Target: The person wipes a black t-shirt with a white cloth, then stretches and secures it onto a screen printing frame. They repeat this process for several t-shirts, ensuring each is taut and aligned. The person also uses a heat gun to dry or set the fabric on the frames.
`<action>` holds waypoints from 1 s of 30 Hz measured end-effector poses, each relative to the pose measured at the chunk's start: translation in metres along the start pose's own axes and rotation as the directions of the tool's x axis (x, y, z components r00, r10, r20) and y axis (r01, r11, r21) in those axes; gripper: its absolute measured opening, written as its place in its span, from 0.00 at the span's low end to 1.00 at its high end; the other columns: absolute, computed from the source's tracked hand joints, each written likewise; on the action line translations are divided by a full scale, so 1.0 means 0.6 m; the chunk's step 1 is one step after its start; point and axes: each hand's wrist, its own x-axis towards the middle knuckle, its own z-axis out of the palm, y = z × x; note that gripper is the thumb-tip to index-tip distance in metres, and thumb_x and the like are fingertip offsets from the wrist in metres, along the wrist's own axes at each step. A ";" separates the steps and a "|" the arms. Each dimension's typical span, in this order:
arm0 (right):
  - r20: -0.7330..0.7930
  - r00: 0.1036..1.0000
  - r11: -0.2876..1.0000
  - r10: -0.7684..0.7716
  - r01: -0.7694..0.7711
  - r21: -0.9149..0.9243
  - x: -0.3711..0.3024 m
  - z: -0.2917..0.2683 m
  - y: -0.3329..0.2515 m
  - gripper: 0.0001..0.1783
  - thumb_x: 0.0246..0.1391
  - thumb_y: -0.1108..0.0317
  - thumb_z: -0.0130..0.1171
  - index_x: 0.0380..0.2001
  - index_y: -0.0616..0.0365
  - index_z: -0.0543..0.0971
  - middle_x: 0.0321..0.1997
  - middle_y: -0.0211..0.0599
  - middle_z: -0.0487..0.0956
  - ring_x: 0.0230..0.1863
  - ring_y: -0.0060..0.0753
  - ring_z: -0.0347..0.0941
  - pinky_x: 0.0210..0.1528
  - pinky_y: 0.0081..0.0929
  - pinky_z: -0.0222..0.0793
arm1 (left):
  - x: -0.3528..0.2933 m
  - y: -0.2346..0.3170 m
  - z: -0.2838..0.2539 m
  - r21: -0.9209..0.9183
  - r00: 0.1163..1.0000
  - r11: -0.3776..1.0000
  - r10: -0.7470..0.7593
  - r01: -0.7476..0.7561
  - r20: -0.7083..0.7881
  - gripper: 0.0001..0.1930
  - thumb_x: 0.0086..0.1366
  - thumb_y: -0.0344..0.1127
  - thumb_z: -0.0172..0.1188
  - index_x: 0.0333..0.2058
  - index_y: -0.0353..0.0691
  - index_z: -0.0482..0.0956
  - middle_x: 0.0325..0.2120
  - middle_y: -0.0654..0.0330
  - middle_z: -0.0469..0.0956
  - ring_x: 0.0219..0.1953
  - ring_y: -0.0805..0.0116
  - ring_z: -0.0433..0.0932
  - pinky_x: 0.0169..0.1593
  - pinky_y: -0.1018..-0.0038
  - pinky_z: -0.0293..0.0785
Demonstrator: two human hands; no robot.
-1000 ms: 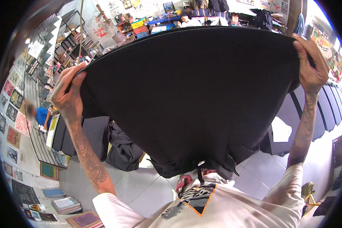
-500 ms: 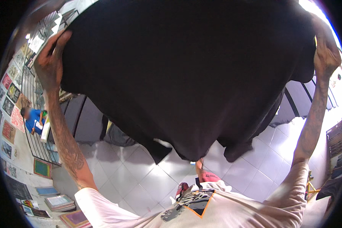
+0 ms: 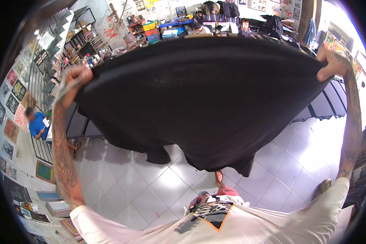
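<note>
A wide black shirt (image 3: 199, 93) is stretched between my two raised hands. Its upper edge runs taut in a shallow arc, and the lower part hangs in folds with a sleeve-like flap (image 3: 158, 155) at the lower left. My left hand (image 3: 74, 83) is closed on the upper left corner, thumb on top. At the opposite corner my right hand (image 3: 332, 67) pinches the cloth between thumb and fingers. Behind the shirt, dark grey cloth-covered panels (image 3: 327, 101) show at both sides; the shirt hides their middle.
A person in a blue top (image 3: 38, 124) is at the left by a metal railing. Another person (image 3: 199, 29) is partly visible at the back, near cluttered tables and coloured drawers (image 3: 151, 31). Stacked frames (image 3: 57, 208) lie at the lower left. White floor tiles (image 3: 150, 179) spread below.
The shirt has come down and its upper edge now shows, uncovering the back of the room. My hands have turned inward; the cloth has swung, its lower edge shifting.
</note>
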 end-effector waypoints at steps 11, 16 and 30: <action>-0.098 0.983 0.902 0.158 -0.184 -0.390 -0.062 0.095 -0.034 0.34 0.51 0.47 0.69 0.07 0.63 0.70 0.06 0.25 0.56 0.12 0.23 0.51 0.18 0.34 0.47 | -0.053 0.032 0.126 0.690 0.994 0.720 0.001 -0.079 0.112 0.34 0.53 0.62 0.70 0.36 0.28 0.83 0.29 0.48 0.77 0.38 0.48 0.79 0.45 0.60 0.73; -0.352 0.936 0.921 -0.011 -0.128 -0.368 -0.081 0.076 -0.048 0.32 0.51 0.44 0.69 0.12 0.62 0.73 0.10 0.28 0.64 0.17 0.25 0.58 0.22 0.34 0.52 | -0.043 0.046 0.094 0.670 0.969 0.712 0.242 -0.209 0.044 0.29 0.56 0.56 0.70 0.37 0.30 0.82 0.25 0.50 0.72 0.29 0.55 0.73 0.34 0.61 0.67; -0.483 0.875 0.865 -0.041 -0.211 -0.455 -0.075 0.021 -0.064 0.30 0.57 0.42 0.62 0.33 0.64 0.85 0.34 0.38 0.72 0.44 0.38 0.68 0.48 0.39 0.64 | 0.016 0.088 0.069 0.593 0.968 0.784 0.249 -0.184 -0.029 0.22 0.63 0.47 0.67 0.34 0.27 0.81 0.29 0.48 0.78 0.36 0.53 0.72 0.42 0.61 0.68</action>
